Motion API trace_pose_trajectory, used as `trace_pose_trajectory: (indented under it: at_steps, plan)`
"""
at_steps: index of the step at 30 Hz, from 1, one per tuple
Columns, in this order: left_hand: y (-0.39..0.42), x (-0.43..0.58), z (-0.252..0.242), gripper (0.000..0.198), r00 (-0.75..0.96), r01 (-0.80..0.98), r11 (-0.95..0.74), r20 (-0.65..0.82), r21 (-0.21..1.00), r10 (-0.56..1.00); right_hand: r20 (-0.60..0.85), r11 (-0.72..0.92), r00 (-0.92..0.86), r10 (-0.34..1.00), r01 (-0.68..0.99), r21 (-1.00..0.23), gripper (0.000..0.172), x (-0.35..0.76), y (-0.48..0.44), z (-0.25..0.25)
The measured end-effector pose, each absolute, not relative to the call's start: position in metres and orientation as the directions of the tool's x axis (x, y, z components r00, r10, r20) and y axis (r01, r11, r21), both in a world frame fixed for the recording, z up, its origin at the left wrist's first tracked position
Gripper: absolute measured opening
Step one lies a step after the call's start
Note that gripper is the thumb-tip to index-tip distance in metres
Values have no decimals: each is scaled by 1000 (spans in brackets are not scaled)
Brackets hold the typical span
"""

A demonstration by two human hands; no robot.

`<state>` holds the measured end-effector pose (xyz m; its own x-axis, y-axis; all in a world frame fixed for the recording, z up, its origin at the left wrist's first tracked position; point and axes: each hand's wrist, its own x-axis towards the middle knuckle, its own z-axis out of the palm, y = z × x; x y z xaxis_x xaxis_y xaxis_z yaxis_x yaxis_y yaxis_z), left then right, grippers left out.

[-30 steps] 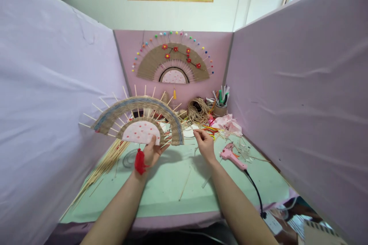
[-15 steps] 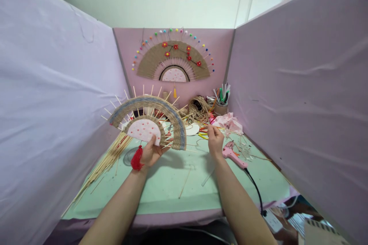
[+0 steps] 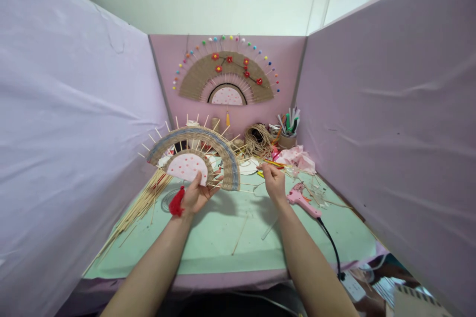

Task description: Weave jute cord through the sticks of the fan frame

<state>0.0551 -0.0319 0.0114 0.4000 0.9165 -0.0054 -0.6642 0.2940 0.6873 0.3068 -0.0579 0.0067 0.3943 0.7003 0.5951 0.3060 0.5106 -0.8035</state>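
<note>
Fan (image 3: 197,151) raised over green table (image 3: 223,237), clamped at its pink core by my left hand (image 3: 195,195), weave filling an arc across the ribs with bare tips left beyond, my right hand (image 3: 274,183) just beside its right end, fingers pinched shut on what looks like a thin strand (image 3: 248,190).

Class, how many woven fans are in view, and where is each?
2. One woven fan is held up by the left hand; the flowered fan hangs on the pink back panel. Table clutter might hide others.

What the right fingers (image 3: 266,170) pinch is unclear.
</note>
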Motion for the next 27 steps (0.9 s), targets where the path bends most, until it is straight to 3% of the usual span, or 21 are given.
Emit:
trace_pose_trajectory:
  at_steps: [4, 8, 14, 18, 27]
  plan:
    - [-29, 58, 11, 43, 390, -656, 294, -21, 695, 920, 755, 575, 269, 598, 513, -638, 29, 301, -65, 9]
    - [-20, 62, 18, 41, 380, -668, 301, -36, 680, 924, 794, 606, 204, 572, 548, -577, 25, 299, -66, 9]
    - [-8, 76, 28, 48, 448, -695, 381, -47, 610, 893, 661, 584, 251, 707, 320, -746, 47, 302, -64, 7]
    - [-6, 84, 23, 54, 477, -696, 413, -51, 588, 877, 495, 478, 142, 857, 139, -867, 62, 300, -64, 6]
    - [-10, 71, 8, 39, 430, -734, 381, -48, 562, 901, 400, 399, -16, 916, 116, -910, 58, 295, -62, 4]
